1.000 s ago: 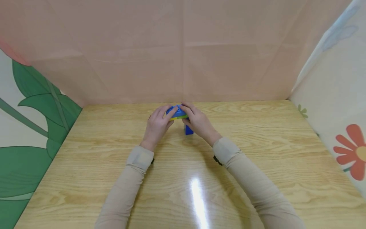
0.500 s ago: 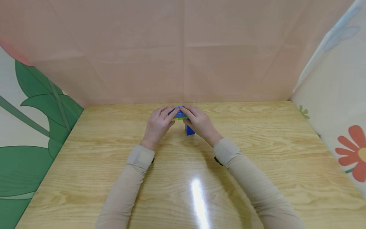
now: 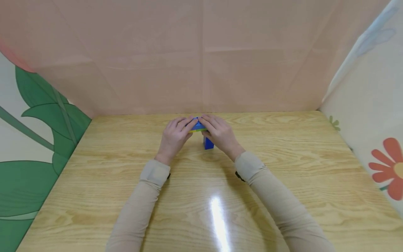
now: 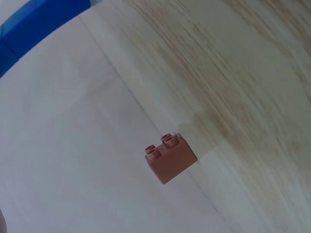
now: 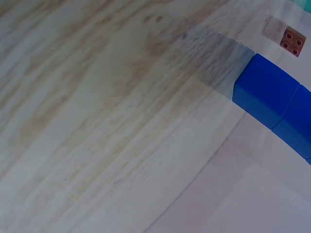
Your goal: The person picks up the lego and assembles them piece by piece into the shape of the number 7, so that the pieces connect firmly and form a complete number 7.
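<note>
Near the far edge of the table, my left hand and right hand grip a blue studded toy brick from both sides, fingers over its top. Yellow and green pieces show along its underside. Below, beside my right thumb, stands a column of blue bricks; the right wrist view shows its stacked blocks close up. My fingers hide where the upper pieces meet the column. In the left wrist view, a brown brick with studs stands apart on the table.
A pinkish backdrop rises right behind the table's far edge. Printed side panels with green leaves and a red flower flank the wooden tabletop. The brown brick is out of sight in the head view.
Both hands have shifted very slightly right with the upper bricks, and the fingers now cover more of the blue studs. The blue column stands as before.
</note>
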The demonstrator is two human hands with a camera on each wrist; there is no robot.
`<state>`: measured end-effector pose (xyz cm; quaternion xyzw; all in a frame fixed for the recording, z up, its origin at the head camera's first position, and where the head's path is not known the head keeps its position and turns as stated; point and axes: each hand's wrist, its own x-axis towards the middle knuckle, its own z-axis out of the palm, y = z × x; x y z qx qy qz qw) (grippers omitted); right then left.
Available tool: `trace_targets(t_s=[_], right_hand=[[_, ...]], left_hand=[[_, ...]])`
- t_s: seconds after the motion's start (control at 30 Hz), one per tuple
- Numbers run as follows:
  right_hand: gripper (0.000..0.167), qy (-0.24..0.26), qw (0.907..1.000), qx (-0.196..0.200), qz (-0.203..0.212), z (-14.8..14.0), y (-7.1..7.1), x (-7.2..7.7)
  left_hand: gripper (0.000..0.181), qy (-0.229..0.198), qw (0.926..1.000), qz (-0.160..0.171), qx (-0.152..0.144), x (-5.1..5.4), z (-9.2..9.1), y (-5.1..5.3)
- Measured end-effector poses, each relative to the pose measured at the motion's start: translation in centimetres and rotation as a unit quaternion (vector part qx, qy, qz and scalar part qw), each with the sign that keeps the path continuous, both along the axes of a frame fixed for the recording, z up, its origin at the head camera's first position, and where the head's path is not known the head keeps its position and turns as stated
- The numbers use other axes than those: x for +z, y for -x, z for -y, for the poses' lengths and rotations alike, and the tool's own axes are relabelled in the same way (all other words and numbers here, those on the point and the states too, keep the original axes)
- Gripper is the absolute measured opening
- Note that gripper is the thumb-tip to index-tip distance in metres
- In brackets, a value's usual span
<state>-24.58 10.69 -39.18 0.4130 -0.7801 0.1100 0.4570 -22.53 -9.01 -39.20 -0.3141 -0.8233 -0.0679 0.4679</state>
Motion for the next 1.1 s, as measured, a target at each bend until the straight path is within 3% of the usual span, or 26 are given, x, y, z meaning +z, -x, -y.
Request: trace_targets(t_s=[0.47,0.77,0.87,0.97,1.03,1.1], right_hand=[[0.049,0.020,0.9995,0.021,0.008,-0.2,0.3,-0.4],[0.047,0.032,0.9985,0.025,0.037,-0.3,0.3,-0.6],[0.047,0.039,0.9962,0.037,0.069,-0.4,0.4,-0.8],[0.048,0.053,0.9891,0.056,0.125,-0.8,0.4,-0.9],[0.051,0.067,0.9791,0.070,0.179,-1.1,0.3,-0.8],[0.054,0.090,0.9619,0.072,0.248,-1.5,0.2,-0.8]], left_hand=[[0.047,-0.006,1.0000,0.001,-0.002,-0.2,-0.5,-0.1],[0.048,0.018,0.9998,0.011,0.006,0.0,-0.4,-0.3],[0.046,0.026,0.9995,0.018,0.006,0.1,-0.3,-0.4],[0.045,0.031,0.9993,0.021,0.007,0.1,-0.3,-0.4],[0.044,0.028,0.9993,0.022,0.005,0.0,-0.2,-0.3],[0.043,0.024,0.9994,0.026,0.001,0.0,-0.2,-0.2]])
